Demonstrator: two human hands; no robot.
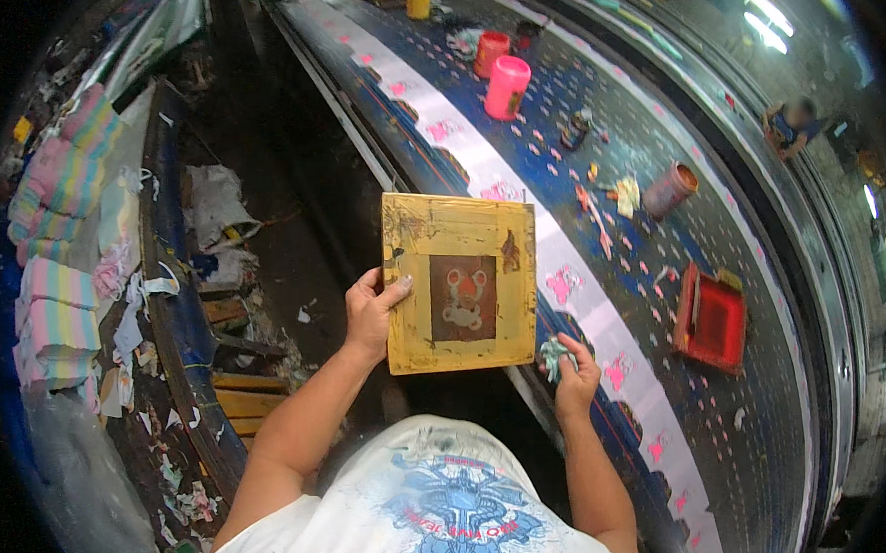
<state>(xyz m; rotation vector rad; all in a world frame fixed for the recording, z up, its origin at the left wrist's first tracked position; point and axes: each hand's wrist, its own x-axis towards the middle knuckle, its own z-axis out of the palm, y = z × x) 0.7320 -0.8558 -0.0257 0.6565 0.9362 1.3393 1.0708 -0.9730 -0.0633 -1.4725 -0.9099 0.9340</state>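
In front of my chest I hold up a yellow-edged screen printing frame with a dark square window and a bear outline in it. My left hand is closed on its left edge, thumb on the front face. Just off the frame's lower right corner, my right hand pinches a crumpled, stained pale-green rag. Past that hand runs a long white fabric strip printed with pink bears, lying along the dark blue printing table.
On the table stand a pink tub, a red tub, a brownish can and a red tray. Striped pastel fabric stacks lie at left. Scraps litter the floor. Another person is at the far right.
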